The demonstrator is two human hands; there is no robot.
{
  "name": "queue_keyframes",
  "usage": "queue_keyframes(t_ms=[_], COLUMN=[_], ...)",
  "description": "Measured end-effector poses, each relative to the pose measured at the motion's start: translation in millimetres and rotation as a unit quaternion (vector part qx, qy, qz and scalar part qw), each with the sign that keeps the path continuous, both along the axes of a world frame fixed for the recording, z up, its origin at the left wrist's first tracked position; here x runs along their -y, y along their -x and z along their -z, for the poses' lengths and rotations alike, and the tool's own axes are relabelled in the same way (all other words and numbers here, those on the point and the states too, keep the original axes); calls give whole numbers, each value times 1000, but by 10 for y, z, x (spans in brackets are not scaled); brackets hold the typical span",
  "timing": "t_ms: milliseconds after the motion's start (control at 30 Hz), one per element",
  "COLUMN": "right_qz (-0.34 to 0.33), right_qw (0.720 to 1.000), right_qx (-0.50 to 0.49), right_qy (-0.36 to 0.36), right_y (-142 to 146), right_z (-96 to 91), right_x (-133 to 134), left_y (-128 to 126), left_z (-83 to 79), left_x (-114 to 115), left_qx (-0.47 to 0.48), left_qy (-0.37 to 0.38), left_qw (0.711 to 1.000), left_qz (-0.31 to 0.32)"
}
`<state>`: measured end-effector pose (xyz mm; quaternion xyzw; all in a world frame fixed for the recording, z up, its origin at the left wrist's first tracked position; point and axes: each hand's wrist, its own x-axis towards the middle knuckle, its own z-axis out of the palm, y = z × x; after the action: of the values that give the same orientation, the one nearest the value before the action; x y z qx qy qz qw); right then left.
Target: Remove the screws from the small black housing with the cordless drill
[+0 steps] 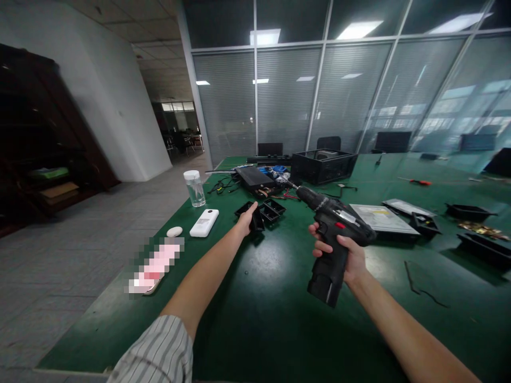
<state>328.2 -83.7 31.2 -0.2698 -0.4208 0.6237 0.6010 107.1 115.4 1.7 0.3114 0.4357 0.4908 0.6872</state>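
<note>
My right hand is wrapped round the handle of a black cordless drill, held above the table with its bit pointing away to the upper left. My left hand grips a black tray-like bracket low over the tabletop, its thumb on top. The fingers of that hand are mostly hidden. Right beside it sits another black open frame with compartments; whether the two are joined I cannot tell.
On the green table stand a water bottle, a white power bank and a blurred-out pink phone. Farther back are a black computer case and tangled cables. At right lie a silver drive, black bins and a screwdriver.
</note>
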Motion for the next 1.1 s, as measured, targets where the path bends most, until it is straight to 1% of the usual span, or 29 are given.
queue_keyframes(t_ms=[100, 200, 267, 333, 400, 433, 500, 567, 600, 667, 733, 800, 833, 933, 1000, 1100], right_qz=[-11, -21, -28, -33, -33, -29, -14, 9, 18, 22, 19, 3, -10, -46, -61, -107], right_qw=[1000, 999, 998, 996, 995, 996, 998, 999, 998, 996, 990, 982, 976, 954, 940, 927], right_qx=[-12, -32, -58, -84, -91, -85, -60, -22, 3, 63, 124, 176, 202, 285, 329, 355], right_qy=[-6, -7, -4, -2, -5, -9, -23, -43, -52, -58, -63, -74, -81, -83, -66, -57], right_y=[33, 54, 85, 129, 169, 181, 181, 140, 107, 32, -23, -19, 11, 197, 356, 555], right_z=[0, -20, -36, -47, -50, -48, -38, -22, -13, 9, 33, 49, 48, -7, -75, -149], right_x=[-22, -30, -21, -7, 2, 3, -6, -23, -32, -47, -58, -69, -74, -86, -90, -111], left_y=[148, 357, 445, 459, 407, 366, 284, 239, 242, 311, 450, 623, 709, 916, 994, 1024], left_z=[55, 137, 164, 146, 86, 46, -42, -119, -146, -174, -167, -138, -118, -43, 24, 142], left_x=[66, 223, 278, 245, 134, 63, -70, -141, -143, -75, 68, 241, 322, 490, 527, 507], left_qx=[-36, -86, -97, -94, -77, -67, -53, -43, -31, 2, 39, 74, 93, 118, 120, 147], left_qy=[-42, -33, -44, -65, -75, -71, -56, -52, -63, -98, -110, -102, -100, -70, -51, -44], left_qw=[998, 995, 994, 993, 993, 995, 997, 998, 997, 995, 992, 989, 988, 990, 991, 988], left_qz=[-23, -24, -22, -30, -42, -31, -11, -21, -26, -14, 44, 74, 70, 25, -5, -26])
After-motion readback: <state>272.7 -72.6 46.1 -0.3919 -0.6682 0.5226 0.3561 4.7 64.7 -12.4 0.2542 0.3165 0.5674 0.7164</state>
